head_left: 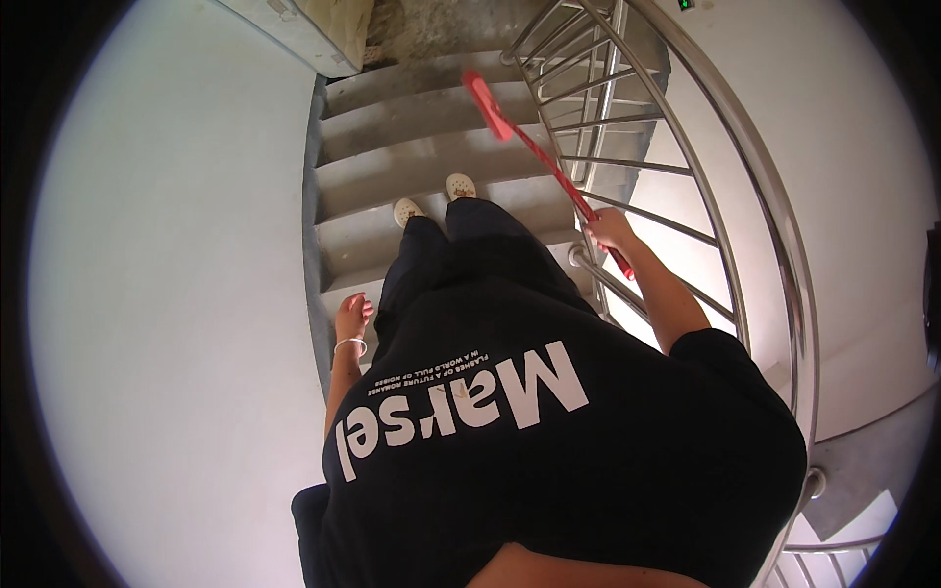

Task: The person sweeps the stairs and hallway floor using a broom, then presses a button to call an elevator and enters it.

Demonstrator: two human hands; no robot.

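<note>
My right hand grips the red handle of a long cleaning tool close to its butt end, beside the stair railing. The tool's narrow, paler red head points ahead over the steps; whether it is a broom or a brush is unclear. My left hand hangs at my side near the wall, fingers loosely bent, with nothing seen in it. A white bracelet circles that wrist.
Grey concrete steps run ahead, with my cream clogs on them. Metal railings line the right side, a white wall the left. Large upright panels lean at the wall beyond the steps.
</note>
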